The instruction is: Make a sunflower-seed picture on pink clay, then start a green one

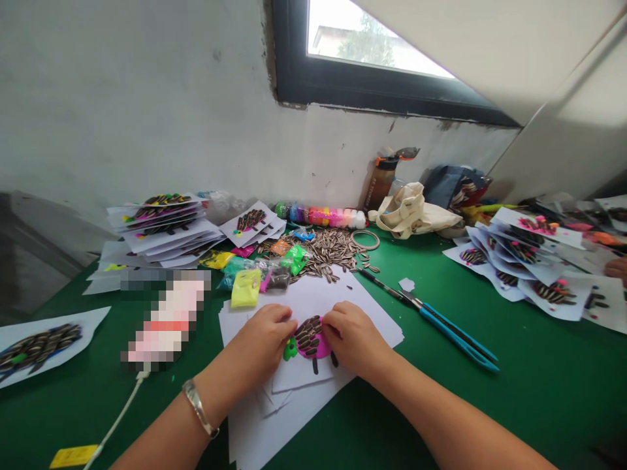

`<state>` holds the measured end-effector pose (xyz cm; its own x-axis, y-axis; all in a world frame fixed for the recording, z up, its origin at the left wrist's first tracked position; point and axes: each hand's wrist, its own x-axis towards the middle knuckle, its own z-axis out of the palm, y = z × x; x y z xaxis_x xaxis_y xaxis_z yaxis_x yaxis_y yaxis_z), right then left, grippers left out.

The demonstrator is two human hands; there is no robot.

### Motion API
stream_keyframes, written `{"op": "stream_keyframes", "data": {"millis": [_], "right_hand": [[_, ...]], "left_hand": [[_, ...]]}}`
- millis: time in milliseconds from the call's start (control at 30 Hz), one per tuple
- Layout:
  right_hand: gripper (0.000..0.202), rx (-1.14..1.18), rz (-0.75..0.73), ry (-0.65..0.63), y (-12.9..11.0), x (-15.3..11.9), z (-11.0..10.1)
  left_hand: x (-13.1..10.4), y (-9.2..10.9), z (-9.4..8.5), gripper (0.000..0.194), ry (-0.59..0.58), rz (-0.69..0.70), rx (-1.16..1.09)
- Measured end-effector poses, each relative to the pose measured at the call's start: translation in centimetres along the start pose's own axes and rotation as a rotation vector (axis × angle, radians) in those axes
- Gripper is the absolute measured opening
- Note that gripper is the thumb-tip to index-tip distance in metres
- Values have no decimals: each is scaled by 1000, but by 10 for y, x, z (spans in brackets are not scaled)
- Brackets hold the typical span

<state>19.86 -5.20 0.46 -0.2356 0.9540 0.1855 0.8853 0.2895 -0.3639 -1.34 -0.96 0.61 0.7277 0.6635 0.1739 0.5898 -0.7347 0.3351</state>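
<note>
A white paper card (296, 377) lies on a stack of white sheets. It carries a magenta clay body (321, 350) partly covered with striped sunflower seeds (308, 334), a green clay piece (290, 349) at its left and dark leg-like pieces below. My left hand (268, 336), with a silver bracelet on the wrist, rests at the card's left, thumb and forefinger close together by the seeds. On the other side, my right hand (353, 336) pinches at the body's upper right edge. Whatever lies between the fingertips of either hand is hidden.
Behind the sheets lie a heap of sunflower seeds (336, 248) and a yellow clay packet (245, 288). A long blue-handled tool (458, 336) lies right. Stacks of decorated cards (164, 225) stand both sides. A bottle (381, 179) stands by the wall. Another person's hand (616, 267) shows far right.
</note>
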Motion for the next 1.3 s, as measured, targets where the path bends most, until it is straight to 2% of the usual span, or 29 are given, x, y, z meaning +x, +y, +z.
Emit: {"op": "stream_keyframes", "data": {"millis": [267,400,533,700,833,967,1133,1300], "right_hand": [[24,-4,-25,-5,-2,-2,0],[24,-10,-34,-1,6,1,-3],[24,-115,92,56,29,22,-14],[27,-217,77,33,53,60,-19],[21,-281,34,-13,51,77,-15],[16,-297,29,-16,41,84,-13],[19,-204,85,62,43,73,-18],[26,-8,193,149,52,22,-26]], "left_hand": [[-1,-1,2,29,22,0,-18],[-1,-1,1,29,22,2,-34],[0,2,-4,29,-9,-9,-24],[0,3,-6,29,-5,-24,-11],[-1,0,-1,28,38,-20,-12],[0,-3,2,28,33,-11,13],[0,-3,1,29,8,-12,12],[1,1,-4,30,-7,-15,-6]]}}
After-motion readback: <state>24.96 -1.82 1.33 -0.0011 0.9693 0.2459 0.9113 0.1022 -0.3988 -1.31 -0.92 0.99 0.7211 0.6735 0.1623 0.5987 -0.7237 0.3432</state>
